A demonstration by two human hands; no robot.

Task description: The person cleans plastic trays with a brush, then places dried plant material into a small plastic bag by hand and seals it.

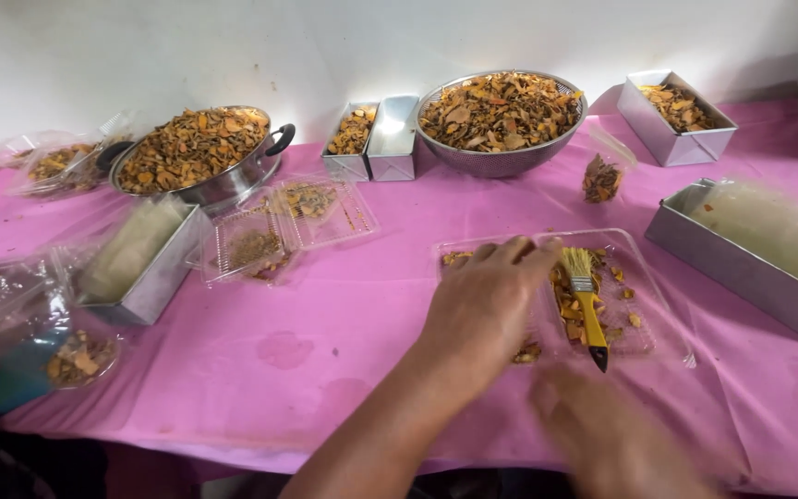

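The left hand (484,305) lies palm down over the near left part of a clear plastic tray (658,305) on the pink-covered bench (325,370), fingers loosely spread and stretched toward the middle, gripping nothing. Inside the tray, just right of the fingertips, rests a small brush (586,300) with a yellow handle, its bristles pointing away and its dark tip toward the person, lying among orange-brown dried chips (567,310). The right hand (602,434) is low at the near edge, blurred; I cannot tell whether it is open or closed, and it sits just below the brush without clearly touching it. Farther back stands a mesh metal bowl (501,159) heaped with the same chips, with a handled pot (233,180) also full to its left. Rectangular metal tins (741,268) sit at the right and along the wall, and an open clear clamshell box (325,217) lies left of centre
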